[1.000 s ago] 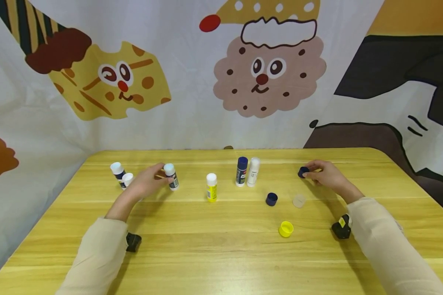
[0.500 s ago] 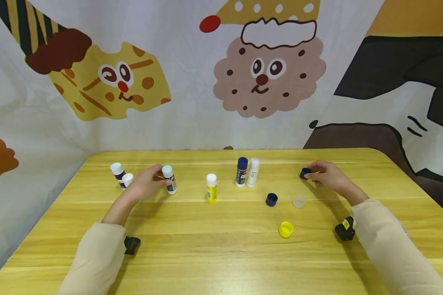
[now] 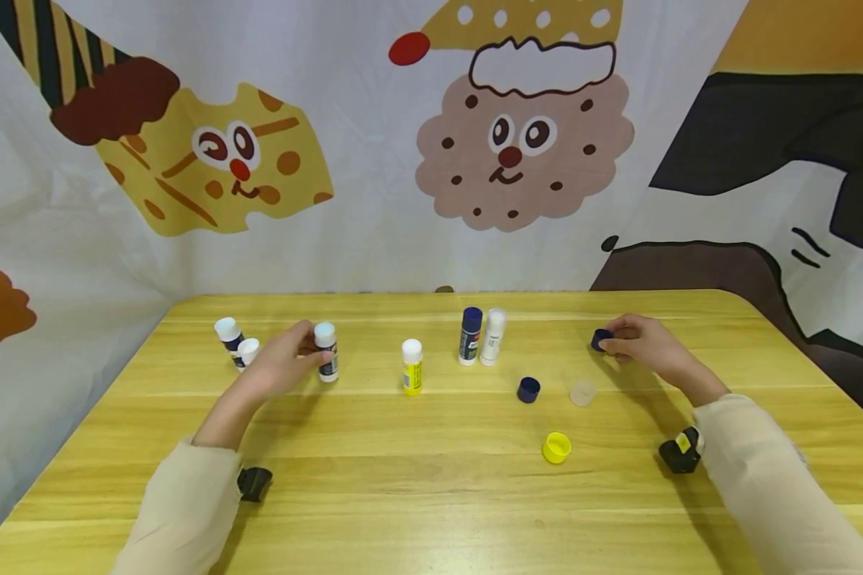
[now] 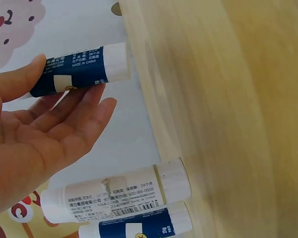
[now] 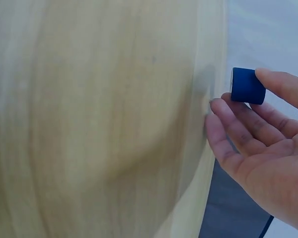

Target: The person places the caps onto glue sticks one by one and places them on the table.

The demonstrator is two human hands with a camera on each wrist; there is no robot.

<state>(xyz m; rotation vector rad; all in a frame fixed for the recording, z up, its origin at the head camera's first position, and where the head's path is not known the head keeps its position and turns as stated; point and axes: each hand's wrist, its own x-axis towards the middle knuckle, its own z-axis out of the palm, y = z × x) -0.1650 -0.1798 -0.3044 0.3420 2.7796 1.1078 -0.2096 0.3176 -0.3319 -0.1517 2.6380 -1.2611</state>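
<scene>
My left hand (image 3: 280, 363) pinches a glue stick (image 4: 84, 72) with a dark blue label and white ends between thumb and fingers. In the left wrist view its lower end hangs just above the table. Two glue sticks stand beside this hand: a white-labelled one (image 4: 114, 196) and a blue-labelled one (image 4: 139, 223), partly hidden in the head view. At the right, my right hand (image 3: 647, 347) pinches a dark blue cap (image 5: 248, 85) between thumb and fingers, raised off the table.
Mid-table stand a yellow glue stick (image 3: 413, 371), a blue-capped one (image 3: 469, 339) and a white one (image 3: 493, 339). Loose caps lie right of centre: dark blue (image 3: 528, 390), translucent (image 3: 582, 393) and yellow (image 3: 557, 448). A printed curtain (image 3: 374, 239) hangs behind the table.
My left hand has brought its glue stick slightly left and nearer. My right hand, still pinching the blue cap, has shifted a little to the right. The other things lie as before.
</scene>
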